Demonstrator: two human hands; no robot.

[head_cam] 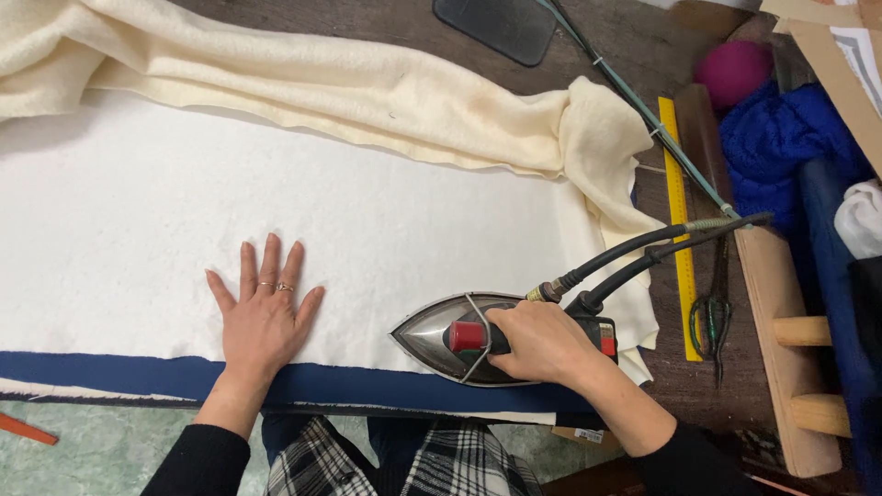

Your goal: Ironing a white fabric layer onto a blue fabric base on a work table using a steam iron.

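- While the right hand (pixel 542 342) gripped the iron (pixel 459 338), its fingers were wrapped tight around the handle.
- Iron position: on the white cloth (pixel 138 211), near the desk's front edge (pixel 138 375).
- Long axis: left to right, nose aimed at the left hand (pixel 262 317).
- Left hand: fingers spread wide, flat on the cloth, holding nothing, just beside the nose.

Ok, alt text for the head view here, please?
A person's right hand grips an iron on white fabric, while the left hand lies flat on it. Cream cloth is bunched behind; a yellow ruler and scissors lie to the right.
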